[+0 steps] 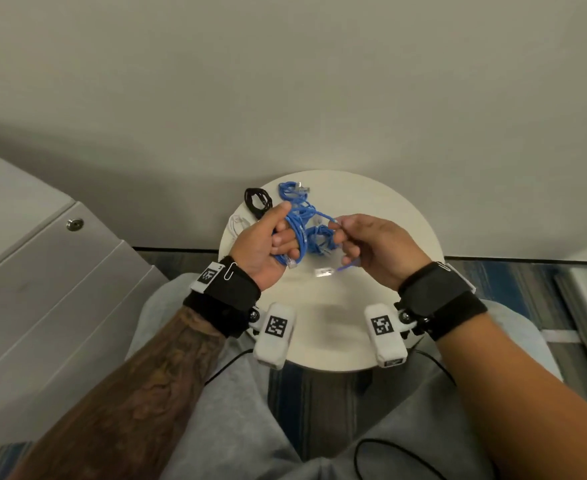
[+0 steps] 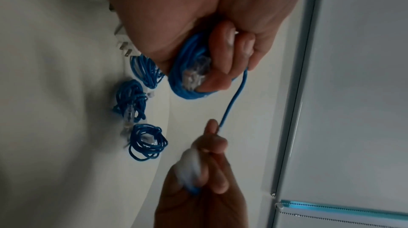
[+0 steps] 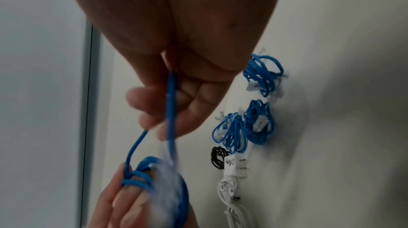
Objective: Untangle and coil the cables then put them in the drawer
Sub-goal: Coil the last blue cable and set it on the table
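Over a round white table (image 1: 382, 216), my left hand (image 1: 285, 237) holds a blue network cable coil (image 1: 297, 233) looped round its curled fingers (image 2: 220, 60); a clear plug (image 2: 194, 76) sits inside the loops. One strand (image 2: 232, 99) runs from the coil to my right hand (image 1: 342, 237), which pinches it between thumb and fingers (image 3: 176, 107). The cable's free end with its clear plug (image 1: 323, 271) hangs blurred below the right hand. Three more blue coiled bundles lie on the table (image 3: 263, 72), (image 3: 260, 123), (image 3: 229, 132).
A black coiled cable (image 1: 257, 199) and a white charger with its cord (image 3: 234, 167) lie at the table's left side. A grey drawer cabinet with a round lock (image 1: 74, 224) stands to my left. The wall is just behind the table.
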Tool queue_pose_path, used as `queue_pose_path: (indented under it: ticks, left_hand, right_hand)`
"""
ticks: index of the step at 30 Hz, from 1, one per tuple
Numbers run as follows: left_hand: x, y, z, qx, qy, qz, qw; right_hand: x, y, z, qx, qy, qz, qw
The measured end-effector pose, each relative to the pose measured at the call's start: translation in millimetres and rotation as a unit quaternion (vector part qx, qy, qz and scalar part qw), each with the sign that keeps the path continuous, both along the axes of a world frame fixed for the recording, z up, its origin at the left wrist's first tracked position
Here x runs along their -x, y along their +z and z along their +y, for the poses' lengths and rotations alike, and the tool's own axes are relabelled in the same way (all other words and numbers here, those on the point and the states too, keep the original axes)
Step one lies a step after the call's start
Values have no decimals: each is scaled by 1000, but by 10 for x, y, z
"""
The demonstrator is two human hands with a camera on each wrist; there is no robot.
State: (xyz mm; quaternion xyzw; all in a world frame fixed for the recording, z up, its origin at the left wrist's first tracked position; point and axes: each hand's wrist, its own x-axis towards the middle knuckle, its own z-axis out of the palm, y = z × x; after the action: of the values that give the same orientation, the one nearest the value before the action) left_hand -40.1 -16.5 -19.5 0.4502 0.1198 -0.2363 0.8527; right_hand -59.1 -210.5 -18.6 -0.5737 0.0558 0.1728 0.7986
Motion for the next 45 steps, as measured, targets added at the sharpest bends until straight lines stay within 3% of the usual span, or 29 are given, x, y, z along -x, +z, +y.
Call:
queue_pose_path:
  ticks: [3,6,8,11,15,19,21,26,29,33,37,39,42,45]
  left_hand:
    - [17,1,-41,43,-23,13,999]
    - [42,9,-83,68,-36,17,997]
    - [42,18,-105,61,-35,22,997]
    - [49,24,-124,62,-48,30,997]
    - [57,4,-105,58,-82,9,995]
    - [44,-3,-69,23,-123,-40,991]
    - [51,-21,-79,1,-123,-52,991]
    - [111,-108,-104,-25,-119,2,993]
    - [91,-113,-115,-15,-54,30,998]
    - [39,-121,-98,-13,7,26,1000]
    - [107,-127,-128,-28,-42,8,999]
    - [111,-110,-133,-26,-28,-7,999]
    - [48,-91,-56,-4,43,6,999]
    - [-10,-109,21,14,100,18,995]
  right_hand:
    - [32,-41,44,103,53,8,993]
    - [90,-78,157,296,67,-108,947]
    - [159,-94,244,306,83,-164,934]
    - [182,-100,233,293,80,-184,935]
    - [133,-85,85,384,126,-194,894]
    - [150,18,-20,357,136,-192,904]
    - [152,-7,-48,373,134,-210,894]
    - [169,-146,30,496,111,-228,830]
    - [196,-148,135,538,96,-257,797]
    - [131,-120,73,471,37,-244,847]
    - [39,-165,-53,480,-35,-239,844]
    - [65,-192,-9,460,-8,-226,859]
    - [115,-217,29,334,47,-153,929]
    - [135,-166,-47,314,89,-131,936]
